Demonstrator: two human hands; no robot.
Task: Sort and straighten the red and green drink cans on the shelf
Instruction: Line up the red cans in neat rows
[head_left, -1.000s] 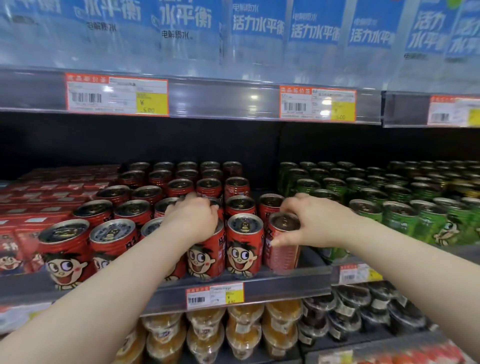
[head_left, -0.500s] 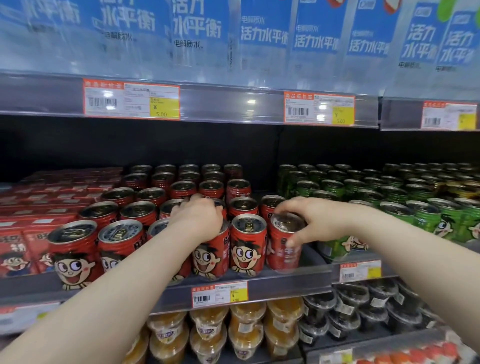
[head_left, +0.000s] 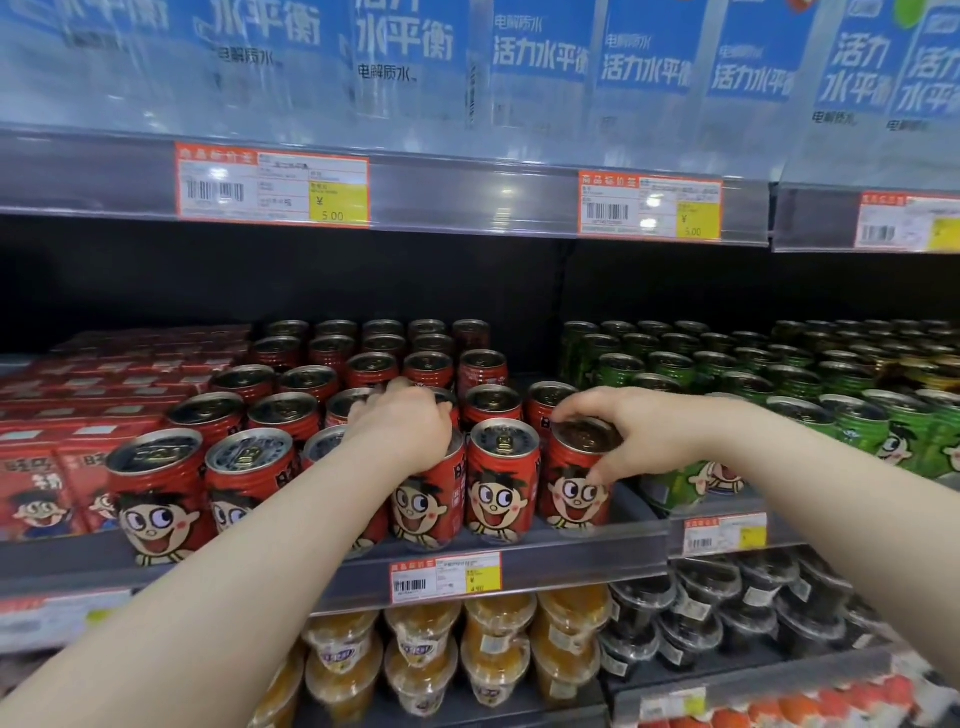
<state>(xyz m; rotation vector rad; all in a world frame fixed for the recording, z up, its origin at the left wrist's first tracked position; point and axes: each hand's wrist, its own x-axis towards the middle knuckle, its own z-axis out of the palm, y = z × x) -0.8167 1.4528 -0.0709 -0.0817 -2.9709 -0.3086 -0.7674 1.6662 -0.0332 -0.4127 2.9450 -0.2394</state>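
Observation:
Rows of red drink cans with a cartoon face fill the middle of the shelf. Green cans of the same design fill its right part. My left hand grips the top of a front-row red can, whose face points forward. My right hand holds the rightmost front red can by its rim, and this can's face also points forward. A green can stands just right of it, partly hidden by my right wrist.
Red cartons are stacked at the shelf's left end. The shelf above carries blue-labelled bottles and price tags. Below are orange jelly cups and dark cups. A price tag sits on the shelf edge.
The right-hand can has been turned so its cartoon face points forward instead of its plain side. The camera has shifted slightly, and both hands stay on their cans.

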